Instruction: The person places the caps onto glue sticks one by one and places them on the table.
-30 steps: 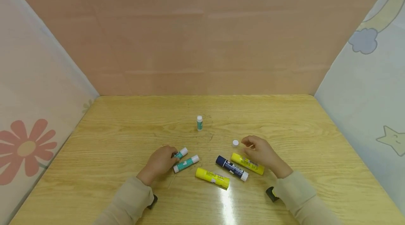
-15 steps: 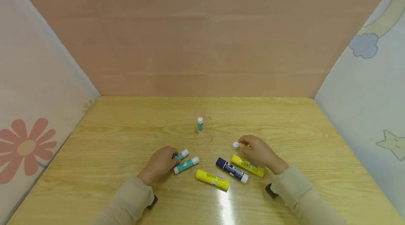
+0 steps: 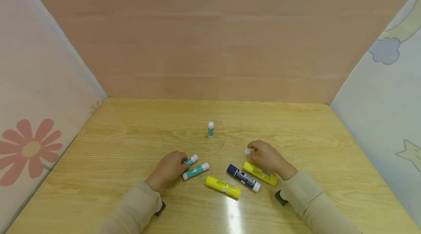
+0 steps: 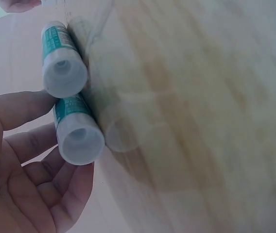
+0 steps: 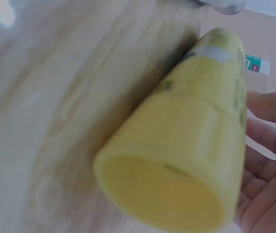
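In the head view my left hand [image 3: 169, 168] holds a small green-and-white glue stick [image 3: 190, 160] that lies on the table. A second green glue stick [image 3: 196, 171] lies beside it. The left wrist view shows my thumb and fingers on either side of the held stick [image 4: 79, 138], its hollow white end facing the camera. My right hand [image 3: 269, 157] has its thumb and forefinger around a small white cap [image 3: 247, 151]. In the right wrist view, a yellow glue stick [image 5: 181, 121] hides those fingertips and the cap.
One green glue stick [image 3: 211, 129] stands upright farther back. A navy glue stick [image 3: 243, 178] lies between a yellow one [image 3: 223, 187] and another yellow one [image 3: 260, 173] under the right hand. Walls bound the wooden table [image 3: 131, 124] at the back and both sides.
My right hand has moved slightly left, and its fingertips have come onto the white cap. The left hand stays on its glue stick. The head view has shifted a little.
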A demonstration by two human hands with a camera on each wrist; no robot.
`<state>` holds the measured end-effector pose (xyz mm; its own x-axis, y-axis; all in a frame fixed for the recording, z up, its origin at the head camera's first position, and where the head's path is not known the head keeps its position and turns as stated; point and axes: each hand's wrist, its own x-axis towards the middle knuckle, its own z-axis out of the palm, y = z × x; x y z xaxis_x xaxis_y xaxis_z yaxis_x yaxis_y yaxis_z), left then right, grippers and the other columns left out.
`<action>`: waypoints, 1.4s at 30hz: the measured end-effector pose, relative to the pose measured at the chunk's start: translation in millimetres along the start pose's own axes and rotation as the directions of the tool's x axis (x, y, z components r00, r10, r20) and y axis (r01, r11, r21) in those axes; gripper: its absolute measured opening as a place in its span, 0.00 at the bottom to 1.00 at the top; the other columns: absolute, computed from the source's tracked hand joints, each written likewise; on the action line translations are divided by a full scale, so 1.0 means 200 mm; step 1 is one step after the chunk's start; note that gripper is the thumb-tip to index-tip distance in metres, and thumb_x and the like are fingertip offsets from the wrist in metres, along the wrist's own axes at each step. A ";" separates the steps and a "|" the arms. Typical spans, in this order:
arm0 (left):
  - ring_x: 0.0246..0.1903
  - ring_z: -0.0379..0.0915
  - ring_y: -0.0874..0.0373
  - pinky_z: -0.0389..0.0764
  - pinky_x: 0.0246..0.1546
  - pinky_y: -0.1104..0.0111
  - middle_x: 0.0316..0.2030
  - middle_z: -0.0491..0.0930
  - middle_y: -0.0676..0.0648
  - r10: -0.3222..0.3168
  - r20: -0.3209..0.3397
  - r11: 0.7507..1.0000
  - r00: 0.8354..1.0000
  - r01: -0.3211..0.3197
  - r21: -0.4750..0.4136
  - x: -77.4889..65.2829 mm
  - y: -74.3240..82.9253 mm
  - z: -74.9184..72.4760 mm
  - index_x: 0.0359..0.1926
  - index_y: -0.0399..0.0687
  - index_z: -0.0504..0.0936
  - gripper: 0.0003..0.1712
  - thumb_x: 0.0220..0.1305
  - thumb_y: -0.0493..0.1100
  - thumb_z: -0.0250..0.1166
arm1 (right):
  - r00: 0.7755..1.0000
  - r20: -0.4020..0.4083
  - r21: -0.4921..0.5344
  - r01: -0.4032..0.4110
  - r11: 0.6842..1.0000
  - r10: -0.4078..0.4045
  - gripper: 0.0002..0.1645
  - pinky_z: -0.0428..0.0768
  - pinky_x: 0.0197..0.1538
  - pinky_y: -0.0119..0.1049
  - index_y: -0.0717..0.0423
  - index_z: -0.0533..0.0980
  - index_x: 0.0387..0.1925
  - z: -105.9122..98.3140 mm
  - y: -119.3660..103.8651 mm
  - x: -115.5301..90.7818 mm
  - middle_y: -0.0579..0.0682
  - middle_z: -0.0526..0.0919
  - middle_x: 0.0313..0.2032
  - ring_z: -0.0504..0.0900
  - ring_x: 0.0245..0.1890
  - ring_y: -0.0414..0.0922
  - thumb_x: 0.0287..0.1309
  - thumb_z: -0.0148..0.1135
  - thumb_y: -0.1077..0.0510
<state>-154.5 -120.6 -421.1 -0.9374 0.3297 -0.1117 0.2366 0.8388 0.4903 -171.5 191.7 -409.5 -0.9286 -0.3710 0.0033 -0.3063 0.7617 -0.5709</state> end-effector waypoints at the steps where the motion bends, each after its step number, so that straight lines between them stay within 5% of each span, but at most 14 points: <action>1: 0.24 0.64 0.61 0.69 0.25 0.68 0.25 0.72 0.51 0.004 0.000 1.000 1.000 -0.004 -0.002 0.00 0.00 0.00 0.34 0.41 0.79 0.09 0.53 0.42 0.62 | 1.000 0.001 -0.003 -0.007 1.000 0.007 0.14 0.73 0.39 0.44 0.61 0.72 0.42 0.00 0.00 0.00 0.53 0.74 0.41 0.72 0.38 0.49 0.52 0.54 0.62; 19: 0.30 0.69 0.58 0.72 0.31 0.64 0.31 0.74 0.49 -0.019 0.025 0.999 1.000 0.020 -0.038 0.02 0.03 -0.03 0.37 0.42 0.78 0.10 0.55 0.42 0.60 | 0.999 0.039 -0.026 0.013 1.000 -0.012 0.14 0.73 0.37 0.41 0.62 0.73 0.41 0.03 0.02 0.03 0.50 0.75 0.37 0.74 0.35 0.45 0.50 0.56 0.63; 31: 0.29 0.70 0.58 0.73 0.29 0.65 0.31 0.75 0.48 0.022 -0.044 0.999 0.999 -0.024 -0.049 0.05 0.04 -0.04 0.39 0.38 0.77 0.14 0.55 0.42 0.60 | 0.997 0.048 -0.039 0.062 0.997 -0.061 0.16 0.74 0.37 0.42 0.64 0.72 0.42 0.02 0.02 0.03 0.50 0.75 0.36 0.75 0.35 0.47 0.48 0.57 0.65; 42: 0.30 0.70 0.57 0.73 0.31 0.64 0.31 0.75 0.49 0.005 -0.027 0.994 1.000 -0.008 -0.105 0.08 0.03 -0.04 0.40 0.38 0.77 0.14 0.55 0.42 0.60 | 0.997 0.052 -0.023 0.052 0.998 -0.051 0.16 0.74 0.37 0.41 0.64 0.72 0.43 0.03 0.02 0.03 0.50 0.75 0.35 0.74 0.34 0.45 0.49 0.57 0.65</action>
<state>-170.6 -113.9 -412.7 -0.9430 0.3217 -0.0857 0.2155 0.7862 0.5792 -176.9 189.2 -415.7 -0.8995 -0.4367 -0.0103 -0.3593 0.7532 -0.5510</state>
